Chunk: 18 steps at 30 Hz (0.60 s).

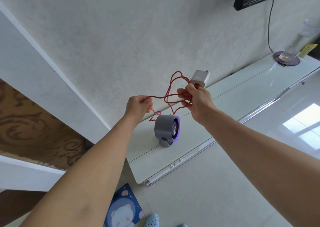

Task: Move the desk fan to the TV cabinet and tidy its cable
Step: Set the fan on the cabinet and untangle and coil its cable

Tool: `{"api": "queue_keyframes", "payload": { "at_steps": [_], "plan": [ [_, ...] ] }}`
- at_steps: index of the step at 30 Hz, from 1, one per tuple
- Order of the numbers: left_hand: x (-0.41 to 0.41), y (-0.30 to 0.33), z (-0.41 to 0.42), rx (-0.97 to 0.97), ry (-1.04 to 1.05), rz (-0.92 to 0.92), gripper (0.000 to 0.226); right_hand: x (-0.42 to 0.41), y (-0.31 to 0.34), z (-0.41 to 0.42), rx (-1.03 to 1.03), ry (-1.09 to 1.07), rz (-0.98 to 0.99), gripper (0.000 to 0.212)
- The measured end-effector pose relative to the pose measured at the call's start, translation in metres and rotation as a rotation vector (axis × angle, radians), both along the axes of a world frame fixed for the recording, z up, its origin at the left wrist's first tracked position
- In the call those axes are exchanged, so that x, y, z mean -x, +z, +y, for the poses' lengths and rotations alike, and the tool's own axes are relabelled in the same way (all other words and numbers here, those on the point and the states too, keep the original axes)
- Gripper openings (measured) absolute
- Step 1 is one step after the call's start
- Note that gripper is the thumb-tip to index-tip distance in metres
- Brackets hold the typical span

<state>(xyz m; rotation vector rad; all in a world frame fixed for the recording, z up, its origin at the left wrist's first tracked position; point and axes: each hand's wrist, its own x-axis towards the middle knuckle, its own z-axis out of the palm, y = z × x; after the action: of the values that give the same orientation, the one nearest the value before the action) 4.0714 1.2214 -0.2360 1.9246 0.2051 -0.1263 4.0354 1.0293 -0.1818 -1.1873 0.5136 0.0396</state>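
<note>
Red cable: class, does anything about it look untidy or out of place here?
Yes. The red cable hangs in loose, uneven loops between the left hand and right hand, above the fan standing on the cabinet; the charger sticks up from the right hand.

- One head-worn wide-angle view looks forward and steeply down, tilted, at the glossy white TV cabinet (233, 95).
- It sits close: both forearms reach from the bottom edge toward the cabinet.
- No second view shares the scene.

glass vase (297, 41) on coaster (286, 60), bear mat (123, 209).
</note>
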Motion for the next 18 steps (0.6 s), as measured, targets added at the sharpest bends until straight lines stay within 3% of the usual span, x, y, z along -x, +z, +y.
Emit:
{"api": "queue_keyframes", "payload": {
  "at_steps": [2,4,9,13,18],
  "plan": [
    [-0.006,-0.007,0.001,0.080,0.068,-0.005,0.014,-0.005,-0.005,0.004,0.014,0.013,0.010,0.010],
    [-0.014,-0.017,0.009,0.038,0.097,-0.044,0.024,-0.010,-0.012,0.010,0.032,0.033,0.016,0.011],
    [-0.019,-0.041,0.043,-0.524,-0.038,-0.211,0.033,-0.021,-0.030,0.033,0.038,0.038,0.038,0.013],
    [-0.018,-0.052,0.077,-1.028,-0.177,-0.320,0.027,-0.027,-0.044,0.059,0.017,0.033,0.076,0.013],
    [-0.022,-0.057,0.114,-1.321,-0.366,-0.281,0.030,-0.033,-0.061,0.088,0.014,0.039,0.127,0.013]
  ]
}}
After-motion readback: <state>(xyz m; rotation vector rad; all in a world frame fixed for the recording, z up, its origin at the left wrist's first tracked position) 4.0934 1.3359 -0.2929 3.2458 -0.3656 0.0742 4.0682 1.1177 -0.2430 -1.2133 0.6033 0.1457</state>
